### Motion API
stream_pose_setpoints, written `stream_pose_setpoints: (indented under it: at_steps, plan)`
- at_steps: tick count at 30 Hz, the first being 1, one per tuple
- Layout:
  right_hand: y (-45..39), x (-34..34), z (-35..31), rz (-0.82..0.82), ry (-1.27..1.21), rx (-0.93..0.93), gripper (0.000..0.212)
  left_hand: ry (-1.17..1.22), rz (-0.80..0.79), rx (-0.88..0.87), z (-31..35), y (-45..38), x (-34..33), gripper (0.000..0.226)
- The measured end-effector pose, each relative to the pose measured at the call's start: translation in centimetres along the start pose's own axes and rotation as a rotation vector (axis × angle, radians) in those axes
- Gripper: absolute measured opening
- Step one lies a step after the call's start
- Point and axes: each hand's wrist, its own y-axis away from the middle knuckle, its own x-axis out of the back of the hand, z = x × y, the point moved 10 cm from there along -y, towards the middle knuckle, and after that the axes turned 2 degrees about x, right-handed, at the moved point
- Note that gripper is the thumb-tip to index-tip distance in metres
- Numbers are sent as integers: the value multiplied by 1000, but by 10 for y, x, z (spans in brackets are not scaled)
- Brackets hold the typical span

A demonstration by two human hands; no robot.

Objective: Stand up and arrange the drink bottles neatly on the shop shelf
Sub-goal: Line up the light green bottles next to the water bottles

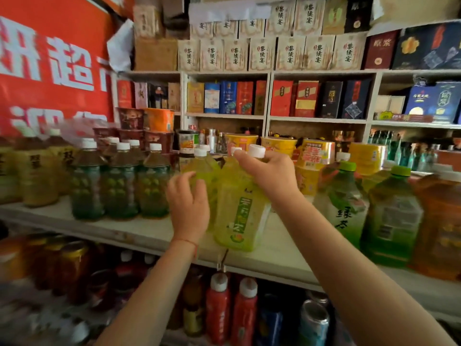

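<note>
Right hand grips the neck of a yellow-green bottle, fingers curled just under its white cap; bottle stands on the shelf near the front edge. Left hand sits just left of that bottle, fingers spread loose against a second yellow bottle behind. Dark green bottles stand further left, green-capped bottles to the right.

We are in a small shop. Rows of bottled drinks crowd a long white shelf, boxed liquor fills the wall racks behind, and a red banner with large white characters hangs at left.
</note>
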Motion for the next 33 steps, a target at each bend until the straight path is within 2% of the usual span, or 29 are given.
stream_pose_setpoints:
  at_steps: [2,5,9,13,17,20,23,26,30,33]
  plan:
    - [-10,-21,5,28,18,-10,48,-12,-97,69,-29,-16,-5,44]
    - [-20,-50,15,41,66,-50,51,42,-241,67,-45,-27,-15,62]
    - [-21,-78,22,-11,155,-16,56,57,-243,38,-53,-32,-14,52]
    - [-22,-77,18,22,253,29,48,146,-261,48,-58,-35,-21,51]
    - [-21,-77,15,20,296,42,58,173,-218,71,-58,-30,-22,50]
    - [-17,-75,14,8,291,34,47,163,-107,-58,-37,-22,-11,51]
    - [-12,-71,10,10,278,53,40,173,-132,-250,-3,-8,-17,52]
    - [-7,-62,6,60,297,66,43,135,-117,-381,19,3,-19,50]
    - [2,-44,3,127,280,81,52,245,-160,-411,29,11,-19,46]
    - [7,-38,7,127,208,54,53,289,-333,-360,28,12,-30,49]
